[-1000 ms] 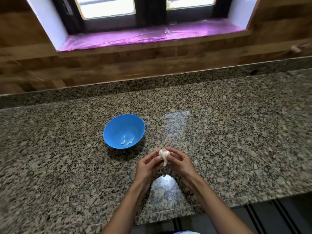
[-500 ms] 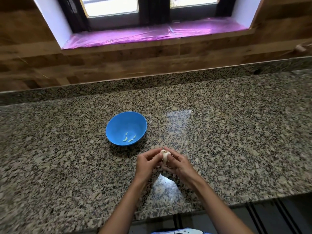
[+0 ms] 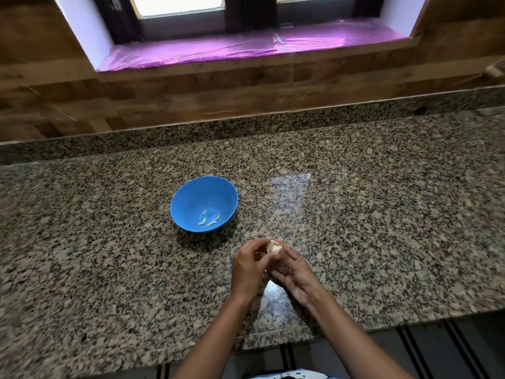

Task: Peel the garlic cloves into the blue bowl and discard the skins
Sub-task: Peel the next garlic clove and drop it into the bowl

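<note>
- White, papery garlic (image 3: 273, 247): we record it held just above the counter, at the point where the fingertips of both hands meet. Only its upper part shows, and the rest is hidden by fingers.
- Left hand (image 3: 249, 269): its fingers are curled, with thumb and fingertips pinching the garlic from the left side.
- Right hand (image 3: 294, 273): its fingers reach up and to the left, gripping the garlic from the right and from below. We note that the two hands touch each other beneath the garlic.
- Blue bowl (image 3: 191, 199): it stands upright on the counter, beyond the hands and to their left, near them but not touching.
- Peeled cloves (image 3: 202, 221): a few small pale crescents lie loose at the bottom of the bowl, on its near side.
- Granite counter (image 3: 382, 228): the speckled grey-brown slab carries the bowl. We see a patch of window glare to the right of the bowl and another below the wrists.
- Wooden wall (image 3: 246, 99): brown planks rise behind the counter's low granite upstand.
- Window ledge (image 3: 218, 50): it sits above the planks and is covered in shiny purple film.
</note>
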Demonstrator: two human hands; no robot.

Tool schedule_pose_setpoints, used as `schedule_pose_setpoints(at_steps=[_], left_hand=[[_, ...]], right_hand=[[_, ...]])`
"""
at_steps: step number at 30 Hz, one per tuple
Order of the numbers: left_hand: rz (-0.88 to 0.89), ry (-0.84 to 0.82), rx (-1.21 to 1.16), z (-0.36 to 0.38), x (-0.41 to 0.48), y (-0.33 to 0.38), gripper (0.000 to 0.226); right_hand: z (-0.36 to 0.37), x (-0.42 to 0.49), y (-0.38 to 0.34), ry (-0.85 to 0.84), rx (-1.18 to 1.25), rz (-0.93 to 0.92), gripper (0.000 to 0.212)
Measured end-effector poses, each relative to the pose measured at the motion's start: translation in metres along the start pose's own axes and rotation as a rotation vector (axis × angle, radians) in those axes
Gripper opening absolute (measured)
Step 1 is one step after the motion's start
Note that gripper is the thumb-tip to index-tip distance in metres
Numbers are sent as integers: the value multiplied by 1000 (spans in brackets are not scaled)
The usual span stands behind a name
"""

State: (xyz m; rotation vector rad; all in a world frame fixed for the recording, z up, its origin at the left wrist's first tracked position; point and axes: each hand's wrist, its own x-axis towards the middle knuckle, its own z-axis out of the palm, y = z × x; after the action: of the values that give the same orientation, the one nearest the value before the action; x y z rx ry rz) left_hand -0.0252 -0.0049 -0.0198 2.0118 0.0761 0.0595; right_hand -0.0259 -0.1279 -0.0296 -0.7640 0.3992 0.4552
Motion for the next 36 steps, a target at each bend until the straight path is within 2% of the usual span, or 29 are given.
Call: schedule_pose_setpoints(at_steps=[3, 8, 13, 20, 22, 24, 26, 28, 30, 32, 34, 36], left_hand=[[-37, -30, 16, -4, 8, -4, 27], [-174, -152, -80, -14, 19, -1, 31], [-213, -188, -125, -16, 21, -3, 28], [-291, -246, -321, -22, 22, -6, 13], [-332, -204, -370, -27, 21, -7, 14], [-420, -109, -399, -32, 20, -13, 15], [-439, -57, -290, -37, 23, -22, 14], [-346, -77, -30, -41, 27, -30, 15], [-225, -144, 261, -44, 30, -27, 11], [-143, -206, 439, -42, 32, -20, 9], [-104, -240, 525, -39, 34, -15, 9], [-72, -261, 608, -37, 35, -13, 8]], right_hand=[[-1, 2, -2, -4, -66, 17, 38], [-2, 3, 0, 1, -160, 9, 49], [-2, 4, 2, 17, -193, -3, 49], [-1, 5, 4, 40, -207, 2, 47], [1, 3, 5, 67, -256, -21, 43], [2, 0, 2, 152, -405, -116, 38], [-1, 0, -9, 268, -690, -281, 38], [-8, 1, -21, 327, -1014, -411, 37], [-13, 2, -30, 339, -1218, -437, 35], [-17, 5, -34, 351, -1323, -428, 37], [-22, 9, -34, 373, -1439, -411, 50], [-22, 9, -25, 430, -1633, -432, 73]])
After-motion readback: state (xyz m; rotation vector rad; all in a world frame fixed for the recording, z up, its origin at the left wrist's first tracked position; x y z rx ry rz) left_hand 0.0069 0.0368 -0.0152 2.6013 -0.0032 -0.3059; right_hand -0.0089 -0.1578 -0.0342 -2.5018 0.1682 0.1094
